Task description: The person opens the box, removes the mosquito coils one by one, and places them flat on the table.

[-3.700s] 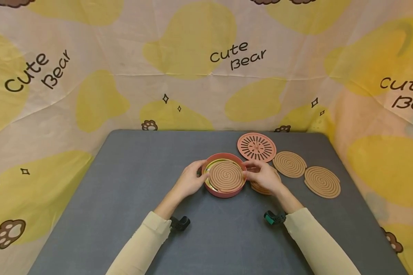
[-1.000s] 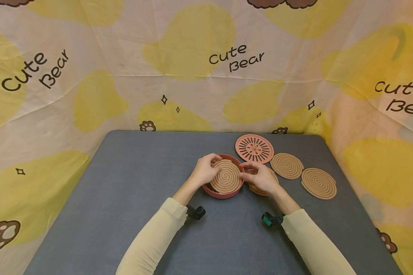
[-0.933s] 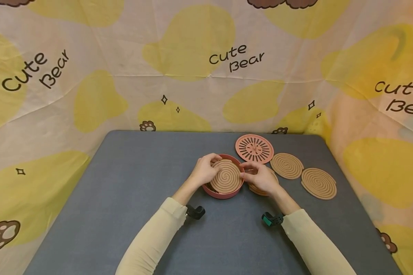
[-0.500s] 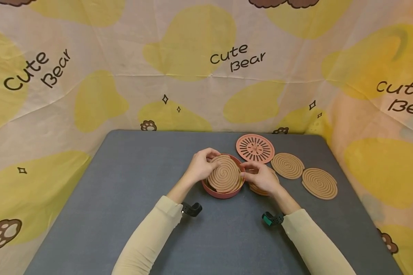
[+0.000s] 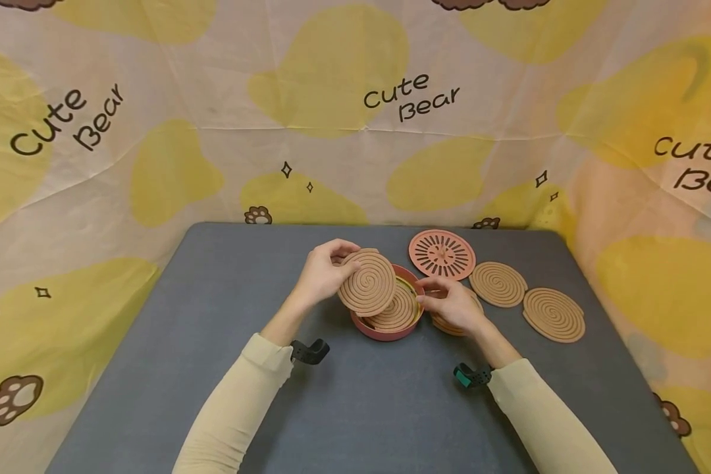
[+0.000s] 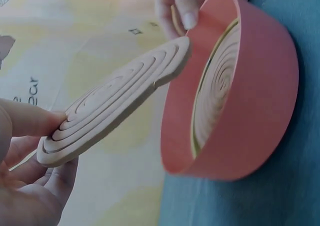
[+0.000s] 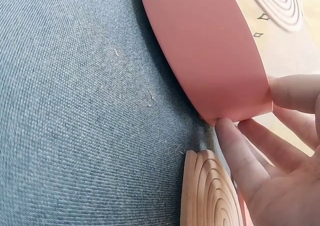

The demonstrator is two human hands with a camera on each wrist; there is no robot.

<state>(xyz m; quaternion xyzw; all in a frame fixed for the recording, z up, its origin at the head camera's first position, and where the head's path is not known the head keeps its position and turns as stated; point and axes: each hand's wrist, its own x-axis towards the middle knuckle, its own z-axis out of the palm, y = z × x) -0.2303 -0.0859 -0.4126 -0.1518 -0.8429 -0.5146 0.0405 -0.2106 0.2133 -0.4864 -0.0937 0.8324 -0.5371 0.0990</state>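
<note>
My left hand [image 5: 322, 273] pinches a brown mosquito coil [image 5: 367, 283] by its left edge, thumb on top and fingers beneath. In the left wrist view this coil [image 6: 117, 98] is tilted and clear of the round pink box [image 6: 265, 91]. Another coil [image 5: 399, 313] lies inside the box, within a yellow-green liner edge. At the box's right side, my right hand [image 5: 450, 303] holds the wall; the right wrist view has its thumb [image 7: 295, 93] at the rim and fingertips against the outside. The held coil partly covers the box in the head view.
A slotted pink lid [image 5: 442, 254] lies behind the box. Two coils [image 5: 498, 284] [image 5: 553, 315] rest to the right on the grey table [image 5: 379, 408]. One more coil [image 7: 210, 196] sits beside the box, partly under my right hand. A patterned cloth hangs around the table.
My left hand has lifted the coil out of the box and carried it up and to the left, uncovering another coil inside. My right hand has stayed at the box's side.
</note>
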